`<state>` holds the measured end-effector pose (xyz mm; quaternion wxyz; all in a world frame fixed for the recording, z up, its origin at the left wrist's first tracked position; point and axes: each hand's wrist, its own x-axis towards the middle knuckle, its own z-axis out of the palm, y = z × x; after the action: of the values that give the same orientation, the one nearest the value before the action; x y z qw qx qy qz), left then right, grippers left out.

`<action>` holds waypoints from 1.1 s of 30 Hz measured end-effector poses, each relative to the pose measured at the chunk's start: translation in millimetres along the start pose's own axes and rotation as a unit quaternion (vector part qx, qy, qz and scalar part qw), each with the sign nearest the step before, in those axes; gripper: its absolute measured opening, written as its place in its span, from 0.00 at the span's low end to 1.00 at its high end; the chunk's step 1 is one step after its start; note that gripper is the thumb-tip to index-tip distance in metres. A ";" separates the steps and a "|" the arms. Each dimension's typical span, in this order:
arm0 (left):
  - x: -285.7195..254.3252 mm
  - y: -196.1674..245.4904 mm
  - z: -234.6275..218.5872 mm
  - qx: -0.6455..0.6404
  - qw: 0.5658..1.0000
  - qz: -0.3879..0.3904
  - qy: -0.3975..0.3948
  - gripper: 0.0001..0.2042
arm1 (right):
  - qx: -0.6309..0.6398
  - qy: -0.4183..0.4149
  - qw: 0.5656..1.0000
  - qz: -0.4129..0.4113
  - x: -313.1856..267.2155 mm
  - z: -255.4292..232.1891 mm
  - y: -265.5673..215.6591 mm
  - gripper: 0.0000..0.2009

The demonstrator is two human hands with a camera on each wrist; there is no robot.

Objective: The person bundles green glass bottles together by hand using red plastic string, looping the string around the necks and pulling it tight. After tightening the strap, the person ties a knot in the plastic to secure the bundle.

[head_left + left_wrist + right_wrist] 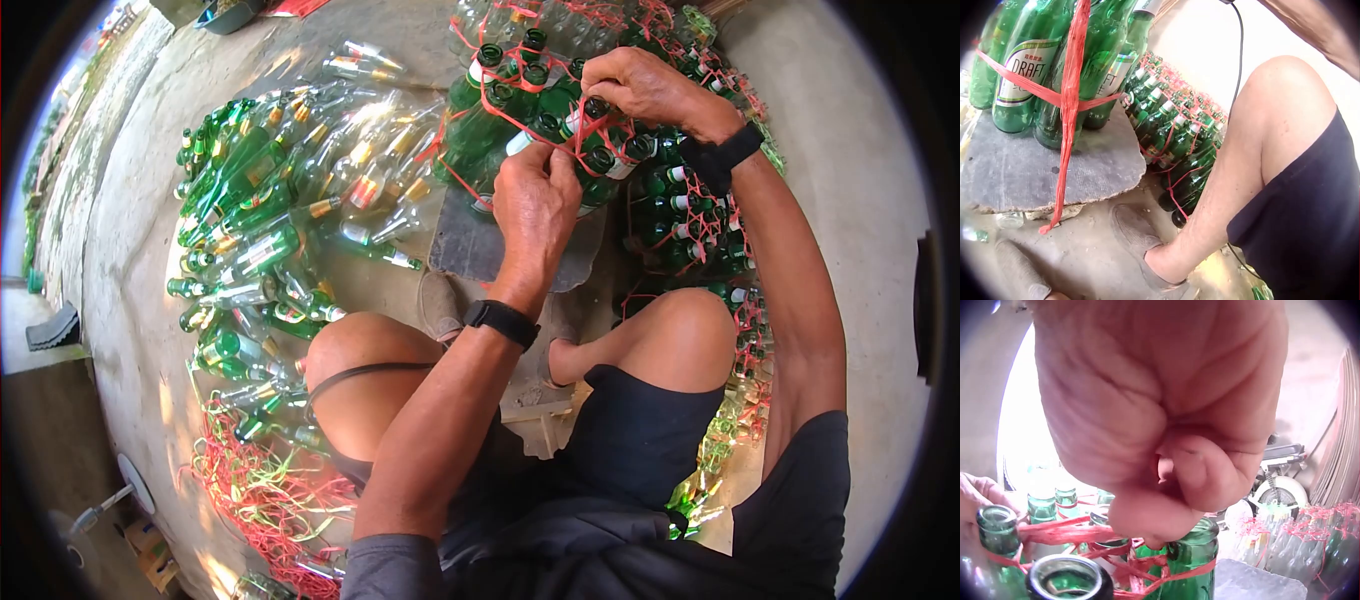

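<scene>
Green glass bottles (1017,103) stand upright in a bundle on a dark flat slab (1100,172), bound with red plastic strap (1070,81). My left hand (537,195) pinches the strap low at the near side of the bottle necks, thumb against the curled forefinger. Over the far right necks, my right hand (645,88) has its fingers curled and pinches the red strap between them. In the right wrist view that right hand (1166,419) hangs just above the open bottle mouths, with strap strung between the necks. A loose strap end dangles past the slab's edge in the left wrist view.
Loose green and clear bottles (270,240) lie heaped on the floor at the left. Tangled red strap (265,490) lies near them. Tied bundles of green bottles (1163,125) stand at the right. My knees and shoes flank the slab's near side.
</scene>
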<state>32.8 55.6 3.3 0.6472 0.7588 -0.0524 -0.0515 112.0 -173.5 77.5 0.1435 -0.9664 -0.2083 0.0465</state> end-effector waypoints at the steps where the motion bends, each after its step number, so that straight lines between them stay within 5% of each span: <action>1: -0.7 1.4 -0.2 0.009 1.000 -0.003 0.003 0.15 | 0.031 -0.010 0.999 0.012 0.6 1.8 2.3 0.07; 4: -2.6 4.0 -0.3 0.047 0.999 -0.002 0.020 0.14 | 0.050 -0.066 0.994 0.071 0.5 -2.5 0.2 0.07; 7: -3.1 3.2 -4.5 0.052 0.999 0.002 0.016 0.14 | 0.029 -0.072 0.997 0.016 2.6 -5.8 -0.1 0.07; 14: 1.5 -20.4 -10.5 0.007 0.999 -0.027 0.019 0.15 | 0.029 -0.070 0.995 0.058 -0.8 -2.0 -0.8 0.08; 17: 2.2 -22.7 -15.1 0.028 0.999 -0.020 0.003 0.15 | 0.021 -0.028 0.999 0.034 -11.0 4.6 -4.7 0.08; 19: 0.9 -20.5 -17.6 0.034 0.999 -0.014 0.002 0.16 | -0.034 0.215 0.975 -0.035 -25.2 11.0 -24.7 0.07; 23: 4.0 -23.5 -18.8 0.029 1.000 -0.008 -0.008 0.16 | 0.067 0.176 0.973 0.130 -53.5 13.3 -98.8 0.09; 27: 6.7 -24.2 -21.9 0.032 0.999 0.026 -0.002 0.16 | -0.039 0.254 0.961 0.105 -61.0 58.4 -124.8 0.12; 33: 10.3 -21.8 -31.6 0.043 0.996 0.069 -0.018 0.18 | 0.013 0.270 0.950 0.158 -52.5 72.9 -115.6 0.12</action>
<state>47.8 88.3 -13.4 0.6146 0.7797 -0.1188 -0.0181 8.4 -75.7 43.8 0.1975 -0.9614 -0.0061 -0.1913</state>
